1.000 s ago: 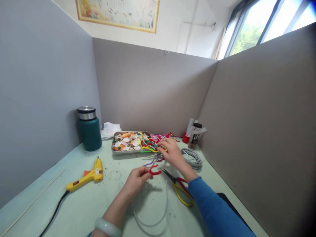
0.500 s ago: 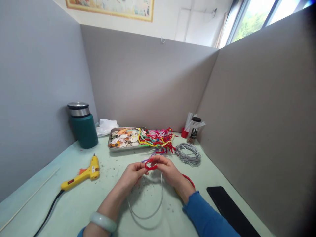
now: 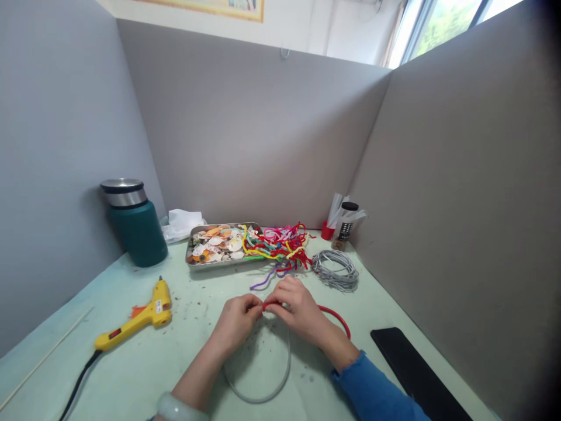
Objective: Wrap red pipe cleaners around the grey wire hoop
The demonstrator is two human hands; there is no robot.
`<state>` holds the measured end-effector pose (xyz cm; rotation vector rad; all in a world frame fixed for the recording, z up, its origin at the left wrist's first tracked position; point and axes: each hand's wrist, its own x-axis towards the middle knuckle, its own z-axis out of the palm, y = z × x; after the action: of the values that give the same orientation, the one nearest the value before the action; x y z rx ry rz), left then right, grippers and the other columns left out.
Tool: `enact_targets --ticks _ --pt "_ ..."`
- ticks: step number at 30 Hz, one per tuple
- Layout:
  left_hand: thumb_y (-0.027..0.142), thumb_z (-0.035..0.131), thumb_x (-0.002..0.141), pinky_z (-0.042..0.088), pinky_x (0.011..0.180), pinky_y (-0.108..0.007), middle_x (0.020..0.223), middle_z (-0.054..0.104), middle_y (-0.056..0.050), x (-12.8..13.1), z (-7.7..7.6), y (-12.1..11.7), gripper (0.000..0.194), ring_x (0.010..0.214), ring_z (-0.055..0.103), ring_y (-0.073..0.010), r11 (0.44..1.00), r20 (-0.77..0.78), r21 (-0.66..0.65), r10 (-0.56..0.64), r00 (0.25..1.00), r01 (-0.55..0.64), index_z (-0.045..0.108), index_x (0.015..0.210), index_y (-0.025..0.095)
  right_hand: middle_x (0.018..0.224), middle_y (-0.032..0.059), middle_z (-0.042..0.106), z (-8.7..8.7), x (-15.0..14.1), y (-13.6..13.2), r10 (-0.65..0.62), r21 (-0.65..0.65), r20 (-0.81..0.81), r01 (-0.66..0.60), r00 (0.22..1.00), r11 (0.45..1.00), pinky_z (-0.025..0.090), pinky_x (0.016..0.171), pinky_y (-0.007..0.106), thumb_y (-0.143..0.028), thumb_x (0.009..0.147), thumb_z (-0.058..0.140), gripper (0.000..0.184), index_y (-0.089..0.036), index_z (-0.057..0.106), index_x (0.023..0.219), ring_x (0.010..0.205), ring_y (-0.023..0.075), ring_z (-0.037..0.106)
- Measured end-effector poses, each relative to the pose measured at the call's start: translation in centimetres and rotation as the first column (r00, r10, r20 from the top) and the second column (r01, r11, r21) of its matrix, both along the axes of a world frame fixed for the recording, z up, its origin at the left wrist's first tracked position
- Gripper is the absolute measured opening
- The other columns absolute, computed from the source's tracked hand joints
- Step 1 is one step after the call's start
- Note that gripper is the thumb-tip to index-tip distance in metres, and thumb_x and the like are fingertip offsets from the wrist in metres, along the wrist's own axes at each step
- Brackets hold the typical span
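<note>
Over the table's middle, my left hand (image 3: 236, 320) and my right hand (image 3: 297, 309) are close together, both with fingers pinched. Between their fingertips is a short stretch of red pipe cleaner (image 3: 272, 304); the rest of it is hidden by the fingers. A grey wire (image 3: 263, 400) curves below the hands in a wide loop, its upper ends running up behind them. Whether the fingers also grip the wire cannot be made out. Behind my right wrist a thicker red curved piece (image 3: 336, 316) shows, partly covered.
A metal tray (image 3: 210, 266) holds painted cutouts, with colourful pipe cleaners (image 3: 284, 245) heaped at its right. Coiled grey wire (image 3: 336, 272) lies beside a black-lidded jar (image 3: 346, 225). Left are a yellow glue gun (image 3: 135, 324), a thin stick (image 3: 48, 356) and a green flask (image 3: 138, 228); right, a black slab (image 3: 414, 368).
The red pipe cleaner, a rounded loop between the hands before, now shows only as a short stretch at the fingertips. Both hands have closed in on it. The view has tilted down slightly.
</note>
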<state>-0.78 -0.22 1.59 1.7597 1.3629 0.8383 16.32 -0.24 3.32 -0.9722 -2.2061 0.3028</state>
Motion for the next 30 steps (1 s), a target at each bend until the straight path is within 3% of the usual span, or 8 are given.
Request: enact_targets --ticks 10,21,30 --pt "0.030 0.050 0.073 0.038 0.061 -0.024 0.065 0.065 -0.004 -0.3 -0.4 0.3 0.025 0.063 0.054 -0.0164 1.000 0.102 0.012 0.017 0.995 -0.018 0.068 0.071 0.013 0.073 0.0034 0.056 -0.5 -1.2 -1.4 -0.094 0.195 0.079 0.077 0.992 0.978 0.030 0.071 0.032 -0.022 0.086 0.053 0.014 -0.018 0.062 0.076 0.076 0.0169 0.045" --pt "0.034 0.052 0.073 0.039 0.062 -0.024 0.062 0.061 -0.002 -1.0 -0.6 0.7 0.024 0.062 0.053 -0.0155 0.997 0.159 0.037 0.064 0.985 -0.071 0.065 0.067 0.013 0.070 0.0043 0.053 -0.2 -1.8 -1.8 -0.107 0.344 0.246 0.017 0.963 0.939 0.027 0.066 0.033 -0.019 0.086 0.049 0.017 -0.018 0.059 0.072 0.073 0.0175 0.040" --pt "0.037 0.057 0.071 0.038 0.058 -0.024 0.062 0.061 -0.003 -0.9 -0.3 0.4 0.027 0.061 0.052 -0.0149 0.998 0.256 -0.026 0.063 0.964 -0.059 0.066 0.070 0.012 0.069 0.0043 0.053 -0.7 -2.0 -1.9 -0.149 0.388 0.290 0.026 0.945 0.921 0.028 0.069 0.035 -0.016 0.084 0.051 0.013 -0.018 0.057 0.073 0.073 0.0179 0.039"
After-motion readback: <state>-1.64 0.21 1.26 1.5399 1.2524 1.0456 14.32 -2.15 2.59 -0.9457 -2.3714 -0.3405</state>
